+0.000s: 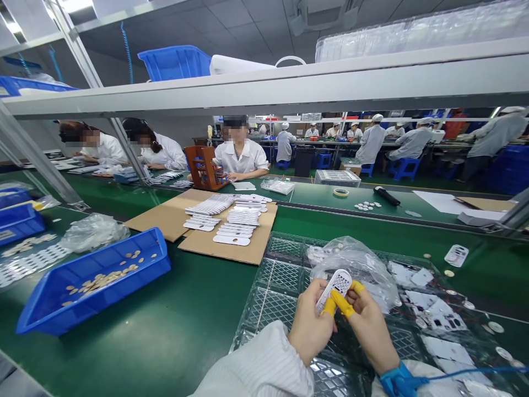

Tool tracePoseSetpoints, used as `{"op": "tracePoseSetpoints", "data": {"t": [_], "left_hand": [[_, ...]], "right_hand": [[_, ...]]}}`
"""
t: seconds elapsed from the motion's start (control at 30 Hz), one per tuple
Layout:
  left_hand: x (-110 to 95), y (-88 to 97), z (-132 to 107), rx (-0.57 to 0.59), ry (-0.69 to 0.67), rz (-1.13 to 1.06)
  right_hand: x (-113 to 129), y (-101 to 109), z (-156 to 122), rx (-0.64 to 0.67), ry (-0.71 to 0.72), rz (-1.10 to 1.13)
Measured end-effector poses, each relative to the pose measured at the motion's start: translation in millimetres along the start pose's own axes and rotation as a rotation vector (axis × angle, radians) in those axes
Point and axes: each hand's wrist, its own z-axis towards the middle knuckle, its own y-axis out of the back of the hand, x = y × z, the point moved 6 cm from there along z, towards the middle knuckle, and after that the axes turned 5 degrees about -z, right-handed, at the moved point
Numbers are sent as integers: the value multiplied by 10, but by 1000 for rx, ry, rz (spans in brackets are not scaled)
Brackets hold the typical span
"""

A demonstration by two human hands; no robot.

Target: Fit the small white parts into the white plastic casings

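Head view: what sits in the hands?
— Small white perforated plastic plate [334, 289], near the centre of the lower frame, pinched between left hand [312, 322] and right hand [372, 333]. Fingers [308, 292] curled closed around it, with no open grip on either side.

Anything worn on the hands?
— Yellow finger cots [341, 304] on several fingertips; blue wrist strap [394, 380] with blue cord [458, 372] at the right wrist.

Surroundings of the hands?
— Clear grid-patterned tray [281, 278] beneath and beyond both hands; crumpled clear plastic bag [355, 270] just past the fingertips; white perforated sheets [430, 322] to the right.

Farther off?
— Left: blue bin [136, 270] holding tan discs [99, 279]. Far: cardboard sheets [248, 253] bearing stacked white plates [235, 229] on a green workbench [173, 331]; beyond, seated co-worker [242, 160] in a white coat.
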Motion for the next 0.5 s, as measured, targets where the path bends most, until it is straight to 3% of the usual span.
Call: {"op": "tracePoseSetpoints", "data": {"t": [0.2, 0.33, 0.4, 0.5], "left_hand": [[-42, -34, 32, 33, -33, 115], [-38, -42, 89, 27, 6, 135], [-29, -49, 117, 44, 23, 154], [-29, -64, 138, 76, 39, 148]], "right_hand": [[-34, -24, 57, 43, 10, -49], [140, 4, 77, 84, 33, -173], [316, 194, 31, 101, 31, -274], [562, 744, -145, 127, 14, -502]]}}
